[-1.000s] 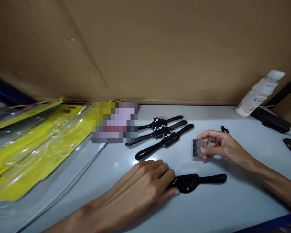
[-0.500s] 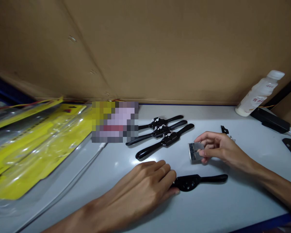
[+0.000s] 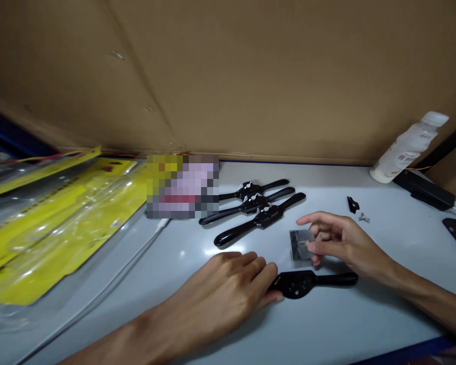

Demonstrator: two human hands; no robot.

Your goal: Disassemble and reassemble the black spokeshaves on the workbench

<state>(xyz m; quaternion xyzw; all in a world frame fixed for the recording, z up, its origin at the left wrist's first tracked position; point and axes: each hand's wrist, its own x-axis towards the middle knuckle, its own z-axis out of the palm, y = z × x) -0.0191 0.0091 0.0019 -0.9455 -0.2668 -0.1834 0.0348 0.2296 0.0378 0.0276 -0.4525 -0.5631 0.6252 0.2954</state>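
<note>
My left hand (image 3: 237,284) is closed round the left handle of a black spokeshave body (image 3: 297,284), which lies across the front of the table; that handle is hidden under the fingers. My right hand (image 3: 336,238) pinches a flat grey metal blade (image 3: 301,247) between thumb and fingers, index finger stretched out, just above the spokeshave. Behind them lie three spokeshaves (image 3: 268,217) side by side, with silvery screws fitted. To the right of these are a small black cap piece (image 3: 352,204) and small silvery screws (image 3: 364,218).
Yellow cards in clear plastic packaging (image 3: 61,223) cover the table's left side. A white cable (image 3: 110,289) runs to a pixelated phone-like object (image 3: 186,187). At the back right, a plastic bottle (image 3: 406,149) leans by a black power adapter (image 3: 425,190). Cardboard (image 3: 251,76) walls the back.
My right hand has brought the blade slightly left and down, nearer the spokeshave, and its index finger has lifted off. The small screws now show more fully. My left hand keeps its hold.
</note>
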